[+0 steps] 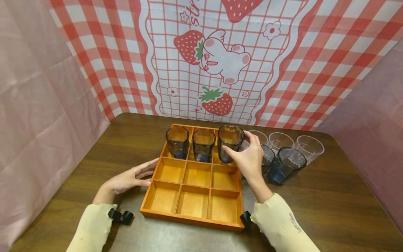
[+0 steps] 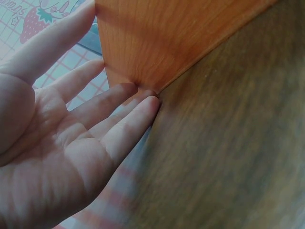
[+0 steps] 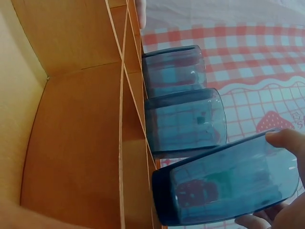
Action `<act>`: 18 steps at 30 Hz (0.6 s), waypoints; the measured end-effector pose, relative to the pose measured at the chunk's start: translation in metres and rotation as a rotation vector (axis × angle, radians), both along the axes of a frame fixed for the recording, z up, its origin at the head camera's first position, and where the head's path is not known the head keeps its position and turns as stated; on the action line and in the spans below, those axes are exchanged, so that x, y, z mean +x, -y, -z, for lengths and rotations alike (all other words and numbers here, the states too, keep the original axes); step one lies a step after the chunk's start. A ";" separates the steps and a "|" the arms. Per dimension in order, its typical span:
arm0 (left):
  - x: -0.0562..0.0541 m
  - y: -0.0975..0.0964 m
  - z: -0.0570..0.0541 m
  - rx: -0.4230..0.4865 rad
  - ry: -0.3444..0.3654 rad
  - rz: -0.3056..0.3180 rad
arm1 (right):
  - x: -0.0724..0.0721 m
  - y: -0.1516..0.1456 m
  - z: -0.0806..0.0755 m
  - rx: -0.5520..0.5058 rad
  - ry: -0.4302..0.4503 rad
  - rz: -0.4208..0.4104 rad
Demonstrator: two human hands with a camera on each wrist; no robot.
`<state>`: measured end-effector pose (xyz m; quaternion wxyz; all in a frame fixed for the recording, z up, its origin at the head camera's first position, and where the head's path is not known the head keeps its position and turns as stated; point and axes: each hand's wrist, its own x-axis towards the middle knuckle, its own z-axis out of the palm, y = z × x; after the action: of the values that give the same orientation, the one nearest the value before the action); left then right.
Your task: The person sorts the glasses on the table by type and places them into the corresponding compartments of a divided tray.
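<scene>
Right hand (image 1: 250, 159): fingers clamped round a smoky tumbler (image 1: 229, 138) at the far-right corner of the wooden tray (image 1: 192, 220), apparently leaving its base free. Left hand (image 1: 127, 178): fingers apart against the tray's left side, seemingly steadying it.

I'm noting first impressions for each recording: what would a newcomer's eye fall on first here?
Probably the strawberry-print checked cloth hanging behind the table. Next comes the orange wooden tray mid-table, with two dark cups in its far row and the right hand gripping a third dark cup at that row's right end. Clear cups and more dark ones sit right of the tray.
</scene>
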<state>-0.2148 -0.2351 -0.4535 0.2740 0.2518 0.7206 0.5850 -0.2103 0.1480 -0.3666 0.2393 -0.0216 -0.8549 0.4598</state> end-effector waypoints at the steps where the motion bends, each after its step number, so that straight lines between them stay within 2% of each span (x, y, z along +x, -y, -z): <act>1: 0.000 0.000 0.000 0.000 0.000 0.001 | -0.001 0.000 -0.001 0.006 0.006 -0.001; 10: 0.000 0.000 0.001 -0.009 0.003 -0.007 | -0.003 0.004 -0.003 0.071 0.119 -0.014; 18: 0.000 -0.001 0.001 -0.016 -0.007 -0.002 | -0.003 0.007 0.003 0.075 0.159 -0.012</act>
<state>-0.2148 -0.2345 -0.4549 0.2728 0.2512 0.7265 0.5786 -0.2131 0.1406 -0.3697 0.1683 -0.0439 -0.8879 0.4259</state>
